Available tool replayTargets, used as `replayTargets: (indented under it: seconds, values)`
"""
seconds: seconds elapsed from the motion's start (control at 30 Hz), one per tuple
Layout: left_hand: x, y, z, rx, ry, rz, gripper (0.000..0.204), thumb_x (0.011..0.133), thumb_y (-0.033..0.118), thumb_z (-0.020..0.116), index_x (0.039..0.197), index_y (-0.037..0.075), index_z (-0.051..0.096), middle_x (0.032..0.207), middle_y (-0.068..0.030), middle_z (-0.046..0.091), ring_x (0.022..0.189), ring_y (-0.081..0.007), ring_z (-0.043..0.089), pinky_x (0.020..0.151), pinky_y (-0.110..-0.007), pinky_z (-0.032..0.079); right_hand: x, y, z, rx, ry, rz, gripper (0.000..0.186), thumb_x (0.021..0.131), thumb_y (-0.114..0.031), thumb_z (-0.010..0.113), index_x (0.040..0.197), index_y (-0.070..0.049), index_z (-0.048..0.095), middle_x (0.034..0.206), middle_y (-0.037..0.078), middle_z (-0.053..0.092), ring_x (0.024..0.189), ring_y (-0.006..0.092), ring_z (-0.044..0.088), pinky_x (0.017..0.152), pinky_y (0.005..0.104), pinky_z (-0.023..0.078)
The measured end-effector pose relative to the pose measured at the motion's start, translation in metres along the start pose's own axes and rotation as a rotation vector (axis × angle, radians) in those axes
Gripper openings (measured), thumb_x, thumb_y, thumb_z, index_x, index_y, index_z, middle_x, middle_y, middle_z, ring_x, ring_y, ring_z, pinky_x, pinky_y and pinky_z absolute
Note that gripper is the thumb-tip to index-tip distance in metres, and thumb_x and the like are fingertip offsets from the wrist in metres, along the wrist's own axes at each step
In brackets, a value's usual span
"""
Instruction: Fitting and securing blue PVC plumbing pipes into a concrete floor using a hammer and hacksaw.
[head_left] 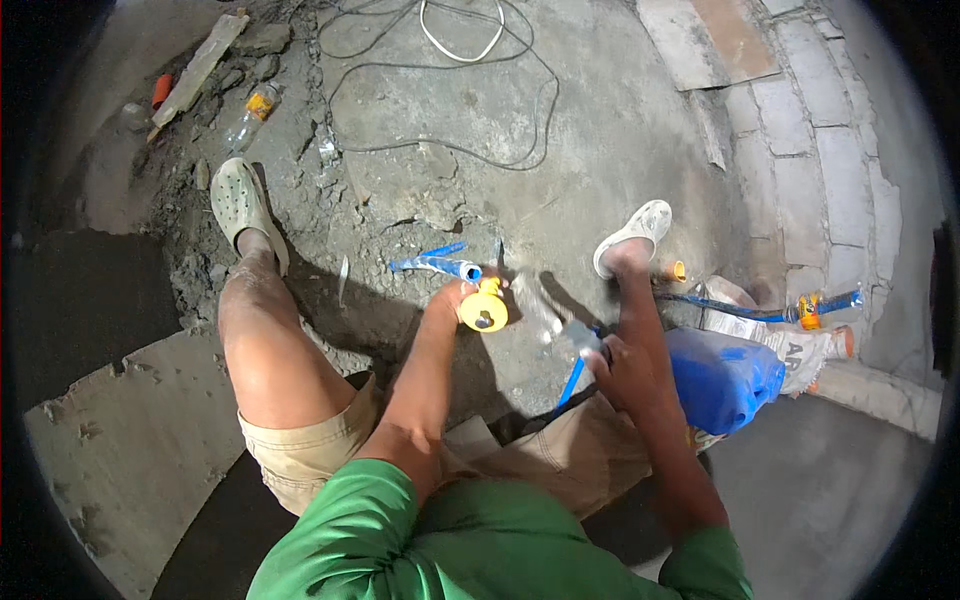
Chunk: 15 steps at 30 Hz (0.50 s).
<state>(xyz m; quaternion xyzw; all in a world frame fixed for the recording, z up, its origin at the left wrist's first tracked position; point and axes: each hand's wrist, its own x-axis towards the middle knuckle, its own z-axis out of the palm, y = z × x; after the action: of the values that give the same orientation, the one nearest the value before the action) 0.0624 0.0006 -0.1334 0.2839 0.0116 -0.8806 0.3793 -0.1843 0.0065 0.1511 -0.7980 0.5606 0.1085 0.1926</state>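
Note:
My left hand (pixel 455 297) is closed around a chisel with a round yellow guard (pixel 484 312); its dark struck end faces up and its tip is hidden below. My right hand (pixel 622 372) is closed on a hammer (pixel 545 315), which is smeared by motion to the right of the chisel and apart from it. Just beyond my left hand, a whitish-blue pipe piece (pixel 440 265) lies by broken concrete. A thin blue length (pixel 572 382) shows beside my right hand; whether it belongs to the hammer cannot be told.
A dark cable (pixel 440 148) loops over the concrete floor ahead. Rubble, a plastic bottle (pixel 253 113) and a wooden strip (pixel 200 72) lie far left. To the right are a blue plastic bag (pixel 725 380), a blue pipe (pixel 760 312) and a block wall (pixel 800 150).

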Motion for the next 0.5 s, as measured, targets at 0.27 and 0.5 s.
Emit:
replayTargets:
  seconds: [0.27,0.5]
  values:
    - [0.021,0.012,0.034,-0.16,-0.151,-0.098,0.023,0.09,0.025,0.058,0.096,0.003,0.063,0.079,-0.0091,0.067,0.066,-0.0225,0.065,0.06,-0.037,0.054,-0.014,-0.003,0.008,-0.034,-0.117,-0.237,0.057,0.075,-0.062,0.064,0.076,-0.005,0.058,0.062,0.016,0.058,0.061,0.0375,0.062,0.056,0.0483,0.047]
    - [0.018,0.01,0.026,-0.167,-0.105,-0.061,0.023,0.09,0.025,0.059,0.094,0.003,0.063,0.078,-0.0094,0.067,0.065,-0.0228,0.065,0.059,-0.038,0.054,-0.022,-0.03,-0.019,0.039,0.047,-0.245,0.057,0.074,-0.063,0.064,0.072,-0.007,0.059,0.06,0.016,0.058,0.058,0.0349,0.061,0.053,0.0451,0.048]
